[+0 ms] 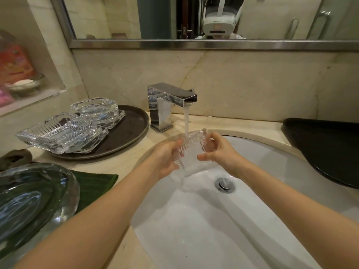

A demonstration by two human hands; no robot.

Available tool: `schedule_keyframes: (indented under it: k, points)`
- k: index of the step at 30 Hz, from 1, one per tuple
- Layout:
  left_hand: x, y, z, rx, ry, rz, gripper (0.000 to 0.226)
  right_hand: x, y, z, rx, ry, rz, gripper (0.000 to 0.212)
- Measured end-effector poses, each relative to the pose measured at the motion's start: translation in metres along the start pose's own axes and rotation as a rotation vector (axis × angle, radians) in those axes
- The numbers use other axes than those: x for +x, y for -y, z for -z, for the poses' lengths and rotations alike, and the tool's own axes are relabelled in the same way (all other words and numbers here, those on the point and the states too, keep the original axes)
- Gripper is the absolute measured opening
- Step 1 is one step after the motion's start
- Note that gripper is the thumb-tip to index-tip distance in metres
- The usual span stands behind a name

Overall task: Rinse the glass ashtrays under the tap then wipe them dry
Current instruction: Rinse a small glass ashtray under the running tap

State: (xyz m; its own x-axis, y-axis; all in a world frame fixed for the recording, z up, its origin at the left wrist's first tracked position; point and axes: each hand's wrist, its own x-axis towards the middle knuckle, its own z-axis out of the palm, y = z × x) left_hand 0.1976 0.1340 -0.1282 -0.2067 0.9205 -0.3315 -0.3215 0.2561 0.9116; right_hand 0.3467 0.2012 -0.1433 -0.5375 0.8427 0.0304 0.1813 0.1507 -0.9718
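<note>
Both hands grip ashtray (191, 152), tap (171, 98) running

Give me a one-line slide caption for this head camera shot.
Both hands, left hand and right hand, hold a glass ashtray under the running tap over the sink.

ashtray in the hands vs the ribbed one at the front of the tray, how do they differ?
The held ashtray is tilted under running water, gripped by the left hand and right hand; the tray ashtray lies flat and untouched on the dark round tray, stacked on other glass. Both are clear ribbed glass.
</note>
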Motion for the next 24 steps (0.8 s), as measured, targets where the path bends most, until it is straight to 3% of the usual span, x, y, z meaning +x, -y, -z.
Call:
schedule_keyframes:
  k: [2, 8, 12, 14, 17, 19, 22, 24]
  points:
    - [0.004, -0.001, 0.002, 0.07, -0.029, 0.004, 0.023, -0.001, 0.0, -0.005, -0.064, 0.008, 0.029, 0.045]
    - [0.015, -0.003, -0.002, 0.259, -0.153, -0.051, 0.047, -0.001, 0.001, -0.016, -0.162, -0.028, 0.125, 0.051]
    - [0.025, 0.004, -0.006, 0.313, -0.205, -0.028, 0.034, -0.003, -0.002, -0.015, -0.321, -0.103, 0.133, 0.041]
    - [0.028, 0.006, -0.007, 0.205, -0.264, 0.013, 0.027, -0.006, -0.001, -0.019, -0.405, -0.143, 0.159, 0.037]
    - [0.026, 0.004, -0.01, -0.035, -0.15, 0.118, 0.023, -0.014, 0.0, -0.029, -0.798, -0.204, 0.311, 0.032]
    - [0.024, 0.002, -0.012, -0.05, -0.095, 0.182, 0.023, -0.016, -0.005, -0.034, -1.071, -0.262, 0.509, 0.04]
    - [0.022, 0.001, -0.011, -0.007, -0.12, 0.196, 0.022, -0.018, -0.009, -0.035, -1.181, -0.18, 0.677, 0.058]
    - [0.023, 0.002, -0.006, 0.038, -0.141, 0.183, 0.023, -0.018, -0.015, -0.034, -1.165, -0.053, 0.706, 0.051]
